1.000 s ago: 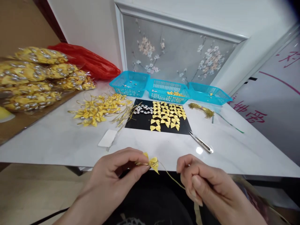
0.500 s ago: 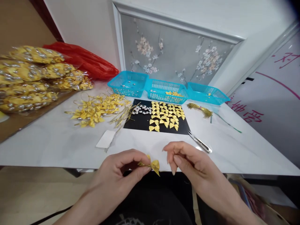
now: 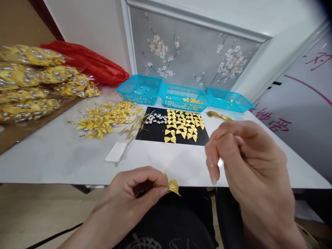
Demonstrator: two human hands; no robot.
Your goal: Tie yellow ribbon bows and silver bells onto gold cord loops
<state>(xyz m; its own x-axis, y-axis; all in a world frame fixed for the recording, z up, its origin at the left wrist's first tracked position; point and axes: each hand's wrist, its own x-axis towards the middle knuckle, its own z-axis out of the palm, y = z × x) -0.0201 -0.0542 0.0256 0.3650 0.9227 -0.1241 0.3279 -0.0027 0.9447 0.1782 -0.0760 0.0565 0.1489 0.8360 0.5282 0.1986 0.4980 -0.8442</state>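
Observation:
My left hand (image 3: 140, 193) is closed in a pinch on a yellow ribbon bow (image 3: 173, 186) near the table's front edge. Part of the bow lies hidden behind the thumb and index finger. To the right, my right hand (image 3: 249, 166) is raised over the table, thumb pressed to the curled index finger. Whatever it pinches, if anything, I cannot make out. Beyond both hands lies a black mat (image 3: 153, 136) with rows of yellow bows (image 3: 181, 125) and a cluster of silver beads (image 3: 156, 118) at its left.
Finished-looking bows with beads (image 3: 103, 119) are heaped at the left, beside loose gold ties (image 3: 133, 126) and a white card (image 3: 116, 152). Blue baskets (image 3: 141, 86) line the back. Filled clear bags (image 3: 31, 81) are stacked far left. A gold tie bundle (image 3: 219, 116) lies right.
My right hand has moved right and up, away from the bow, and now covers the metal snips on the table. My left hand keeps its pinch on the bow, nearly still.

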